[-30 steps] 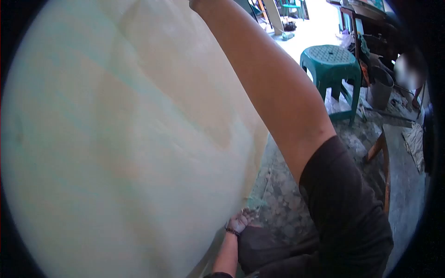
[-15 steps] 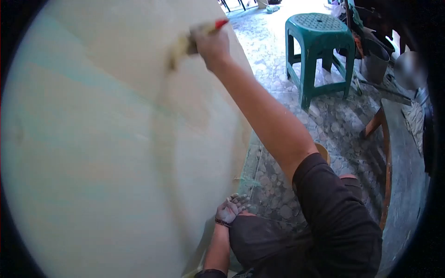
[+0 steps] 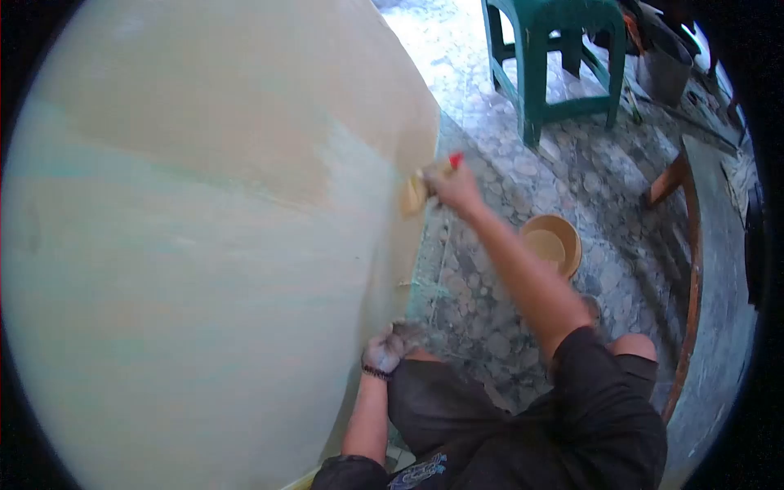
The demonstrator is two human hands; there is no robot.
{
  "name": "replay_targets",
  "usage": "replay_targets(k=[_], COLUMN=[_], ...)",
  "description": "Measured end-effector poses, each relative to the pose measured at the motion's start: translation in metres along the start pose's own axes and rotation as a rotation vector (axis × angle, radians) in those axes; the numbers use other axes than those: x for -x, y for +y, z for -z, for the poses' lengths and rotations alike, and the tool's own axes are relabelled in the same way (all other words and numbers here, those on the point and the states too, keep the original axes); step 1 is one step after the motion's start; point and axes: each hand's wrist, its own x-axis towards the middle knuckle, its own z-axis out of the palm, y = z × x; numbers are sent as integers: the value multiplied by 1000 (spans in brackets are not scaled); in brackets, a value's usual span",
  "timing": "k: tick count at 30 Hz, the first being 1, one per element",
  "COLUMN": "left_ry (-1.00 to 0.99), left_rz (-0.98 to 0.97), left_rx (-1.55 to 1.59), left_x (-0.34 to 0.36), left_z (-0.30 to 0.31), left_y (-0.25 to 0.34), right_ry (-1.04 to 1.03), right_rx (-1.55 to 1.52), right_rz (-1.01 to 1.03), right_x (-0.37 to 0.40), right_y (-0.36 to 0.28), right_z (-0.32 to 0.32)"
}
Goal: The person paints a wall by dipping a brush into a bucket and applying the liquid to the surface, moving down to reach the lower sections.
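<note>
My right hand (image 3: 456, 189) is closed around a paintbrush (image 3: 414, 194) with a red handle end. The brush's pale yellowish bristles are at the right edge of a large pale wall (image 3: 204, 269), blurred by motion. Cream and light-green patches cover that wall. Down by my knee, my left hand (image 3: 385, 351) rests with its fingers loosely stretched out and somewhat blurred. It is smudged grey, wears a dark beaded bracelet, and holds nothing that I can see. An orange-tan bowl (image 3: 572, 245) with pale contents stands on the floor, partly behind my right forearm.
A green plastic stool (image 3: 535, 73) stands on the stone-patterned floor (image 3: 490, 318) ahead. A worn wooden bench (image 3: 719, 286) runs along my right side. Behind the stool sits a grey bucket (image 3: 663, 75) among dark clutter.
My right hand has swept the paintbrush from high on the wall down and right to its edge. The view has tilted lower, and more of the bowl shows.
</note>
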Motion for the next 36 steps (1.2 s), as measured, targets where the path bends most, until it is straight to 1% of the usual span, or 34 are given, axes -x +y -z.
replay_targets(k=[2,3,4,5,6,8,10,11,13,14,16,17,19,21,22,24,27,28,29,31,34,36], left_ry=[78,159,241,258,251,207,164,162,175,148,139,139,197,288,284,273,221,243,264,299,322,316], left_rz=[28,60,105,190,283,162,170,140,83,164,253,297,282,280,267,246,141,123,106,65,1,-58], left_rx=[-206,-420,-628,-885,-1138,-1125,-1138,-1153,-1196,-1240,-1143,-1093,-1091,-1077,-1035,-945,-949,-978,-1005,-1054,-1096,-1082], left_x=[-17,-32,-45,-62,-82,-122,-162,-179,-200,-198,-208,-210,-218,-227,-231,-237,-239,-237,-236,-238,-239,-237], left_z=[-23,-31,-38,-52,-63,-63,-73,-71,-67,-81,-75,-71,-67,-55,-51,-46,-50,-59,-68,-71,-71,-78], left_y=[-6,-8,-12,-12,-13,-37,-52,-64,-89,-95,-117,-127,-138,-151,-153,-160,-156,-152,-150,-153,-157,-154], right_ry=[-255,-263,-329,-400,-412,-415,-465,-495,-550,-558,-573,-566,-547,-538,-529,-547,-568,-572,-568,-569,-522,-540], right_rx=[198,300,431,565,607,697,917,1019,1133,1100,1035,1061,1118,1056,1026,1071,1120,1132,1110,1066,1322,1383], right_rz=[14,141,191,226,246,275,179,145,9,37,79,63,50,102,130,175,201,202,227,277,219,251], right_x=[1,-8,-1,7,10,23,44,48,50,54,58,60,55,54,53,48,44,45,46,50,48,45], right_y=[-96,-108,-134,-150,-141,-109,-73,-54,4,25,67,85,108,124,129,153,163,158,151,111,87,78], right_z=[46,59,78,99,116,153,182,191,202,210,218,219,216,214,214,219,230,230,233,230,237,246])
